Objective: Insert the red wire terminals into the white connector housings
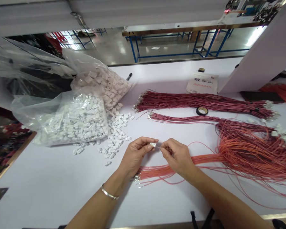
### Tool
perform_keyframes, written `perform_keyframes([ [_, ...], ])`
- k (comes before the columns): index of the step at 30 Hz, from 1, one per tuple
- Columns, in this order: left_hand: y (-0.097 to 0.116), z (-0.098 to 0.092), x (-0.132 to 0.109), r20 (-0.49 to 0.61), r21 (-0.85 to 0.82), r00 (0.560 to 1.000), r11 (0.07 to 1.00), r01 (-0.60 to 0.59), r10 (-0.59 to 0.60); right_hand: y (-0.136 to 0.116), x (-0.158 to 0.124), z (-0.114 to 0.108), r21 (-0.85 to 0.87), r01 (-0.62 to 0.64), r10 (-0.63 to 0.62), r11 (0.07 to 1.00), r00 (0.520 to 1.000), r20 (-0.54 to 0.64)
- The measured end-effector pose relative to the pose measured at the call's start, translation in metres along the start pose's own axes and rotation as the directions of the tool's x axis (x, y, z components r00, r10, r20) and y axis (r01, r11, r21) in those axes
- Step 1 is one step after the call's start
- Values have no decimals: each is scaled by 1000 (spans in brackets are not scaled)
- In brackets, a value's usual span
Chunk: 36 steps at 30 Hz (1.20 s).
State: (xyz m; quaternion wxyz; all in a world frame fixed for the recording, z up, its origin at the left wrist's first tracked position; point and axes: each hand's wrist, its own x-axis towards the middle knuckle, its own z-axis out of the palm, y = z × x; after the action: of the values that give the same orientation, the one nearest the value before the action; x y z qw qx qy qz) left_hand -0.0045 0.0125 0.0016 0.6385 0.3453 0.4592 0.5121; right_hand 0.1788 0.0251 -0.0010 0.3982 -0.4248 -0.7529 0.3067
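My left hand (138,152) pinches a small white connector housing (153,144) between thumb and forefinger. Close on its right, my right hand (176,155) is closed on a thin wire (158,147) whose end meets the housing; how deep it sits I cannot tell. Below both hands runs a bundle of orange wires (154,172) with metal terminals at its left end. Farther back lie a thin bundle of dark red wires (181,119) and a thicker dark red bundle (181,100). Loose white housings (115,133) are scattered left of my hands.
Clear bags of white housings (78,117) and pinkish housings (105,82) stand at the left. A black tape roll (202,111) lies between the bundles. A tangled wire heap (248,149) spreads right. Behind are a marker (129,76), a notebook (202,83) and a slanting panel (259,47).
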Motion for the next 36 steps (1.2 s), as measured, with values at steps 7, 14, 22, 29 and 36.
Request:
perform_keyframes([
  [7, 0, 1, -1, 20, 30, 1000, 1000, 0, -1, -3, 1, -2, 87, -192, 183, 978, 978, 100],
  [14, -1, 2, -3, 20, 65, 1000, 998, 3, -4, -3, 3, -2, 118, -273, 256, 955, 956, 141],
  [22, 1, 2, -3, 41, 208, 999, 977, -43, 35, -4, 5, -4, 149, -350, 314, 925, 924, 219],
  [29, -2, 5, -4, 9, 178, 1000, 984, -20, 19, -4, 5, -2, 165, -323, 292, 932, 938, 187],
  [36, 0, 5, -4, -26, 169, 999, 985, 36, -32, -2, 1, 4, 151, -266, 250, 952, 961, 118],
])
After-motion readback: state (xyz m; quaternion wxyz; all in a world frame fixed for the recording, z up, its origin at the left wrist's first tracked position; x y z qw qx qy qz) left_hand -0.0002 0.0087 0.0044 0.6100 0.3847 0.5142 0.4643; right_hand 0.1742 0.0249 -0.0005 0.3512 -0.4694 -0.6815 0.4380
